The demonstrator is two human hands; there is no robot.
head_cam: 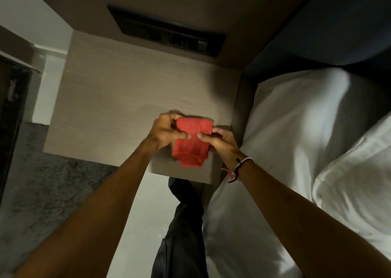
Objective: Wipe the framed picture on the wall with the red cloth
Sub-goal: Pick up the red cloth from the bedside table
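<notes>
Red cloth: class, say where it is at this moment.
In the head view, the red cloth is held between the left hand and right hand, above the bedside table's near edge, left of the bed.

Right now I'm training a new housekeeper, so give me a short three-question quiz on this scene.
1. True or false: both hands grip the red cloth.
2. The cloth is held above: A) the pillow B) the wooden bedside table C) the carpet?
3. Which wrist wears the bracelet?

Key: 1 true, the left hand and right hand pinch it; 2 B; 3 right.
</notes>
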